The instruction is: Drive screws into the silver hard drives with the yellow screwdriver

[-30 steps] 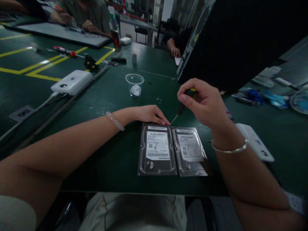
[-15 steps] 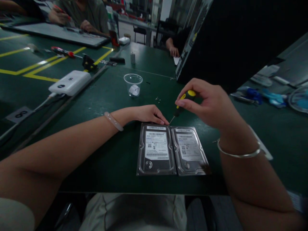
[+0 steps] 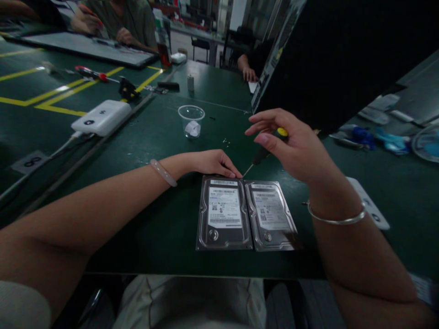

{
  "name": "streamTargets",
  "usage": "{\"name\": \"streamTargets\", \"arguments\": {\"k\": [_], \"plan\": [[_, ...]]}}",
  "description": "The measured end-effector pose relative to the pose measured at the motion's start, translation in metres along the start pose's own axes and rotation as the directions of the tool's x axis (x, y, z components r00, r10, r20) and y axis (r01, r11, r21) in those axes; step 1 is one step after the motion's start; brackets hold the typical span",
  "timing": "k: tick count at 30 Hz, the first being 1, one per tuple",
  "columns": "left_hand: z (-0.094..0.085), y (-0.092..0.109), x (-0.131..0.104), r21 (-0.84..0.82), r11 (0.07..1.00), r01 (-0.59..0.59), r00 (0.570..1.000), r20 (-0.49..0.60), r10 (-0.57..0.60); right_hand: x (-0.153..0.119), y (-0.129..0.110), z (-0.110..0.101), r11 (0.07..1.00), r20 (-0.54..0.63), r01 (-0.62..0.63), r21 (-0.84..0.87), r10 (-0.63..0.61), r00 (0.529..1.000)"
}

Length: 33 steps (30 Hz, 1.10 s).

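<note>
Two hard drives lie side by side, labels up: the left hard drive [image 3: 224,212] and the right hard drive [image 3: 270,214]. My left hand [image 3: 216,163] rests along the far edge of the left drive, thumb and fingers closed at its far right corner. In my right hand [image 3: 288,141] is a black and yellow screwdriver [image 3: 261,155], leaning toward me and right, its handle against the palm with the fingers loosened and partly spread. Its tip meets that same corner beside my left fingertips. Whether a screw sits under the tip is too small to tell.
Several tiny screws [image 3: 226,142] lie beyond the drives, near a clear plastic cup [image 3: 191,122] with white paper inside. A large black case [image 3: 336,59] stands at the right back. At left are a white power bank [image 3: 101,118] and a red screwdriver [image 3: 91,73]. Other people sit across the table.
The fingers of my right hand have loosened and spread on the screwdriver handle, which now leans lower toward the right. My left hand and both drives hold their places.
</note>
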State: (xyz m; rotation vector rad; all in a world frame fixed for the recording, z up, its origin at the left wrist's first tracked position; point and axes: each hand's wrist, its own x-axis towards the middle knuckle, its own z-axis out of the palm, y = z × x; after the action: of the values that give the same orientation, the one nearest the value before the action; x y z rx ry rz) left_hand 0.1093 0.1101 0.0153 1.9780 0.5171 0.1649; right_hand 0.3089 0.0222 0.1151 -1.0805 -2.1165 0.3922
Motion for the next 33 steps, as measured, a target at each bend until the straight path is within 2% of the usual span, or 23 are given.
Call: {"name": "streamTargets", "arguments": {"k": [2,5,9,12,13,15,18,20,25,30,33], "plan": [[0.0,0.001,-0.001,0.009,1.0,-0.003,1.0,-0.003,0.003,0.0,0.001,0.002,0.982,0.084,-0.008,0.186,-0.008,0.996],[0.001,0.002,-0.001,-0.004,1.0,0.001,1.0,-0.011,-0.001,0.0,0.004,0.006,0.927,0.125,-0.05,0.373,0.004,0.992],[0.001,0.002,-0.001,-0.011,1.0,0.003,1.0,-0.016,-0.003,0.0,0.009,0.01,0.821,0.164,-0.109,0.56,0.019,0.986],[0.001,0.001,-0.001,-0.019,1.0,0.008,1.0,-0.01,-0.008,0.002,0.009,0.01,0.752,0.197,-0.167,0.638,0.05,0.979],[0.001,0.001,-0.001,-0.023,1.0,0.01,1.0,-0.006,-0.01,0.002,0.009,0.009,0.755,0.198,-0.174,0.632,0.061,0.978],[0.001,0.001,-0.001,-0.029,0.999,0.015,1.0,-0.001,-0.015,0.002,0.01,0.007,0.819,0.189,-0.152,0.554,0.055,0.981],[0.001,0.001,-0.001,-0.033,0.999,0.016,1.0,0.0,-0.016,0.001,0.012,0.0,0.943,0.183,-0.064,0.326,0.003,0.983],[0.001,0.0,-0.001,-0.034,0.999,0.006,1.0,0.003,-0.006,0.0,0.012,-0.005,0.987,0.168,0.022,0.16,-0.049,0.985],[0.001,-0.001,-0.001,-0.031,1.0,-0.003,1.0,-0.003,0.003,-0.001,0.005,-0.01,0.97,0.165,0.188,-0.154,-0.162,0.973],[0.001,-0.002,-0.001,-0.025,1.0,0.001,1.0,-0.007,-0.001,0.0,0.001,-0.007,0.942,0.148,0.247,-0.227,-0.218,0.965],[0.001,-0.001,-0.001,-0.025,1.0,-0.003,1.0,-0.008,0.003,-0.002,0.003,-0.006,0.962,0.168,0.231,-0.149,-0.205,0.964]]}}
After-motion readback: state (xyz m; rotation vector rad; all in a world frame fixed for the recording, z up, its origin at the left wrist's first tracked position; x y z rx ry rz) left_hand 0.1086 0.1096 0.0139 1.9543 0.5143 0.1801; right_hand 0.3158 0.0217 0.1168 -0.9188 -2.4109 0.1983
